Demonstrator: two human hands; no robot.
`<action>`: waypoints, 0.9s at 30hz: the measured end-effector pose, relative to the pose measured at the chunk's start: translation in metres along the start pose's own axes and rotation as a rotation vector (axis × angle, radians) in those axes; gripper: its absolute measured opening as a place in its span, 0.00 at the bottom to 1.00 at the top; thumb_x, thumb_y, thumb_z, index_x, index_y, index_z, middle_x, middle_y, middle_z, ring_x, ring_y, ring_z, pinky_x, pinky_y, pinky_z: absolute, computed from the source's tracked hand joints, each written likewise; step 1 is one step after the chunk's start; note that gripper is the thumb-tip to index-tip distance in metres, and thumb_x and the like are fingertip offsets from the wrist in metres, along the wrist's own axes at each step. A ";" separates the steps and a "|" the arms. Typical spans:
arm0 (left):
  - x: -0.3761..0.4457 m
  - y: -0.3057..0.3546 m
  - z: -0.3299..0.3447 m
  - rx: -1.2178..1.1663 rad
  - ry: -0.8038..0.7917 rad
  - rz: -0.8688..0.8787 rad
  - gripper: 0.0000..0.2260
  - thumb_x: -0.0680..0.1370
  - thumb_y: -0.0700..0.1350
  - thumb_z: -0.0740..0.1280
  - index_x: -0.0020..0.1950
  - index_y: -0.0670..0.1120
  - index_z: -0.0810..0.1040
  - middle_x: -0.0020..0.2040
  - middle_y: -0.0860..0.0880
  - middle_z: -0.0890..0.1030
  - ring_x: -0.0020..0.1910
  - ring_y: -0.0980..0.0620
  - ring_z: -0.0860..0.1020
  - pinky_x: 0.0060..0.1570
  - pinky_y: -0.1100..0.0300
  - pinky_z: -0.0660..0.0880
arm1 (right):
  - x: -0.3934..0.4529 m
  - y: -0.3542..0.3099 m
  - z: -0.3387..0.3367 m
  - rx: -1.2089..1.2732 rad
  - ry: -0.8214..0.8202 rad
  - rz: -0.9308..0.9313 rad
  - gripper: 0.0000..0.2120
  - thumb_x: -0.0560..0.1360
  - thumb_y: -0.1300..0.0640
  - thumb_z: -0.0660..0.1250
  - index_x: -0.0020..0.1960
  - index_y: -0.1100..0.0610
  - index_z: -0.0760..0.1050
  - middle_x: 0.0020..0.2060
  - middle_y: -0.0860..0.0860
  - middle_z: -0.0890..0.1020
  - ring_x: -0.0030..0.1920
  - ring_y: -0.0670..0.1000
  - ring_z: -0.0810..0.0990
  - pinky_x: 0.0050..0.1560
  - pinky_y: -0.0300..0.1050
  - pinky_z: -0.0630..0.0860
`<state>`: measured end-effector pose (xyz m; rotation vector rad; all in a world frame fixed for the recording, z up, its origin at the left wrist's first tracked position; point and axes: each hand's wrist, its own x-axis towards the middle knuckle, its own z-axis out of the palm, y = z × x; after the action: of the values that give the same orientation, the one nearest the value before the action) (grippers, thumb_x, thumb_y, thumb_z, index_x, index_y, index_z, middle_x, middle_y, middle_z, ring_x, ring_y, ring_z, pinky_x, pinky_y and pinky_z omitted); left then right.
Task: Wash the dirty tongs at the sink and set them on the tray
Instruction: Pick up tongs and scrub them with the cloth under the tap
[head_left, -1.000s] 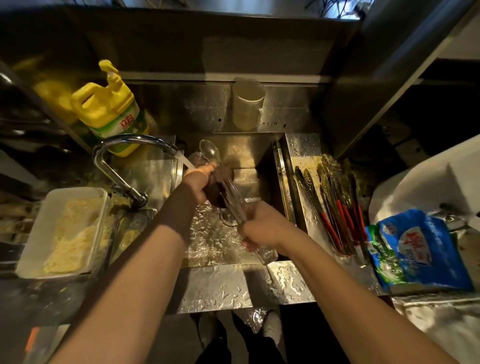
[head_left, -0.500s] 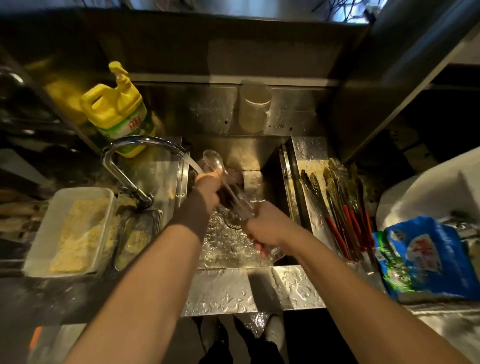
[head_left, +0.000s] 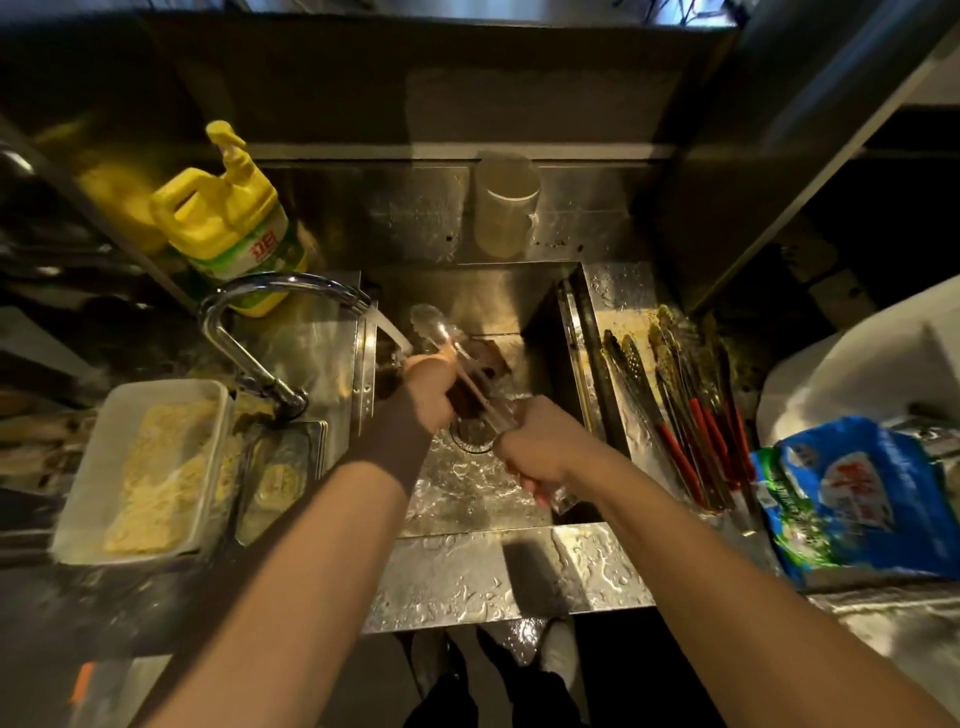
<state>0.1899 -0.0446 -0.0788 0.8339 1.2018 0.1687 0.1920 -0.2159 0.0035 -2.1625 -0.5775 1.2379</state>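
A pair of clear plastic tongs slants across the steel sink, its spoon-shaped tips up by the running water from the faucet. My right hand grips the handle end, low over the basin. Wrapped round the tongs' middle, my left hand presses a dark scrubber against them just under the stream. On the tray right of the sink lie several metal tongs with red handles.
A yellow detergent jug stands behind the faucet. A white container of yellowish food sits at the left. A translucent cup stands behind the sink, and a blue packet lies at the right. The sink's front ledge is wet.
My left hand has slid a little down the tongs toward my right hand. Both hands keep their hold and the water keeps running.
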 end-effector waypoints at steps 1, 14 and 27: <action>-0.002 0.001 0.001 -0.006 -0.001 -0.009 0.16 0.79 0.44 0.68 0.63 0.36 0.77 0.54 0.35 0.82 0.47 0.38 0.83 0.44 0.44 0.81 | 0.001 0.000 0.001 0.013 0.008 -0.002 0.04 0.76 0.66 0.62 0.44 0.61 0.74 0.29 0.54 0.75 0.22 0.48 0.74 0.27 0.44 0.75; 0.004 0.002 0.003 0.028 -0.046 -0.029 0.07 0.80 0.38 0.65 0.53 0.36 0.79 0.45 0.40 0.81 0.40 0.44 0.83 0.33 0.55 0.82 | 0.005 -0.012 0.002 0.070 0.036 -0.003 0.03 0.77 0.64 0.62 0.47 0.61 0.75 0.29 0.54 0.75 0.22 0.50 0.73 0.26 0.46 0.75; 0.010 0.020 -0.013 0.086 0.041 0.004 0.19 0.79 0.49 0.67 0.67 0.42 0.74 0.61 0.39 0.80 0.57 0.37 0.81 0.58 0.38 0.78 | -0.020 -0.019 0.004 0.042 0.016 0.060 0.10 0.78 0.64 0.62 0.55 0.70 0.74 0.29 0.56 0.74 0.23 0.50 0.72 0.25 0.44 0.72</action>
<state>0.1890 -0.0189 -0.0747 0.9120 1.2531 0.1385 0.1773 -0.2132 0.0269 -2.1670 -0.4787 1.2515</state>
